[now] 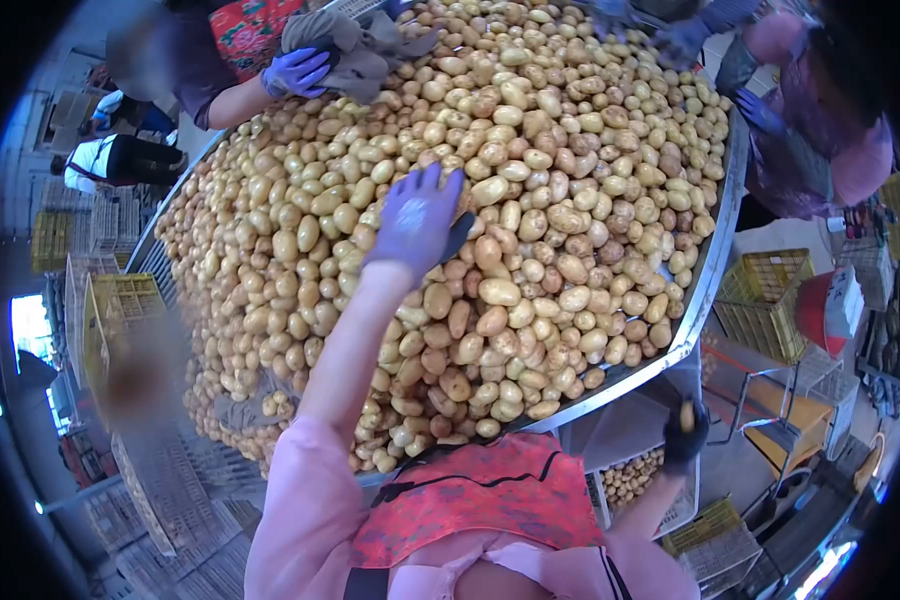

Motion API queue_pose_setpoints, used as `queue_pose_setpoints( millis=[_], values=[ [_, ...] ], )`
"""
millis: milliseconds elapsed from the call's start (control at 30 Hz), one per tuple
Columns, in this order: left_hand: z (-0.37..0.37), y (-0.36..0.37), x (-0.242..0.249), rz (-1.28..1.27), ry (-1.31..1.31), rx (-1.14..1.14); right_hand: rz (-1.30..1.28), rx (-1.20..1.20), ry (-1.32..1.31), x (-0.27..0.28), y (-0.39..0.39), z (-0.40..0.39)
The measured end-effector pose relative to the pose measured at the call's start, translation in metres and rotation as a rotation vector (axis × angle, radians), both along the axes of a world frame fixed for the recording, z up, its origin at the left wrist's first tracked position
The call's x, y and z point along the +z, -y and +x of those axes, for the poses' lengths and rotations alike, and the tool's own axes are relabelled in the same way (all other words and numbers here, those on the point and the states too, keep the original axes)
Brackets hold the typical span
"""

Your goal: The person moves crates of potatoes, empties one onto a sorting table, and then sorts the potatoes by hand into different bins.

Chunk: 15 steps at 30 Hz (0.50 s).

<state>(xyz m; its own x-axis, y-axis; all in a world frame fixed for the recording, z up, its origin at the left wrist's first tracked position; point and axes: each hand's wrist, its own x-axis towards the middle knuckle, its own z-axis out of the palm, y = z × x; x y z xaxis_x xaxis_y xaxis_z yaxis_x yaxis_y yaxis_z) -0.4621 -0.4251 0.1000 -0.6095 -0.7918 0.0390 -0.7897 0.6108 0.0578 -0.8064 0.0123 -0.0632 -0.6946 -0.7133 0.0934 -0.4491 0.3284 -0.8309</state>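
Note:
A wide heap of tan potatoes (530,295) covers a metal-rimmed table (660,365) before me. My left hand (415,220), in a purple glove with a dark palm, reaches across the middle of the heap. Its fingers are apart and lie on the potatoes; what is under the palm is hidden. My right hand (685,440), showing the black side of its glove, is low at the right, beyond the table's rim. A small tan potato (687,415) shows between its fingers. Below it is a white crate (682,512) with small potatoes (632,478).
Across the table a person's purple-gloved hand (295,73) rests by a grey cloth (360,60). More gloved hands (682,42) work at the upper right. Yellow crates (765,300) and a red-and-white sack (830,310) stand right; stacked crates (120,300) stand left.

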Motion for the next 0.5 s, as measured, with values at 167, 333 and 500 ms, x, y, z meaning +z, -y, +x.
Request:
queue_pose_setpoints(
  millis=[167,333,500],
  values=[
    [-0.040,-0.020,-0.049,-0.146,0.048,0.100,0.070,-0.288,0.348,-0.043,-0.060,-0.030],
    [0.010,-0.058,-0.038,-0.024,-0.173,-0.046,0.077,-0.075,-0.031,0.031,0.117,0.057],
    [0.055,-0.118,-0.024,0.024,-0.311,0.017,0.343,0.319,-0.519,0.039,0.310,0.174]
  ],
)
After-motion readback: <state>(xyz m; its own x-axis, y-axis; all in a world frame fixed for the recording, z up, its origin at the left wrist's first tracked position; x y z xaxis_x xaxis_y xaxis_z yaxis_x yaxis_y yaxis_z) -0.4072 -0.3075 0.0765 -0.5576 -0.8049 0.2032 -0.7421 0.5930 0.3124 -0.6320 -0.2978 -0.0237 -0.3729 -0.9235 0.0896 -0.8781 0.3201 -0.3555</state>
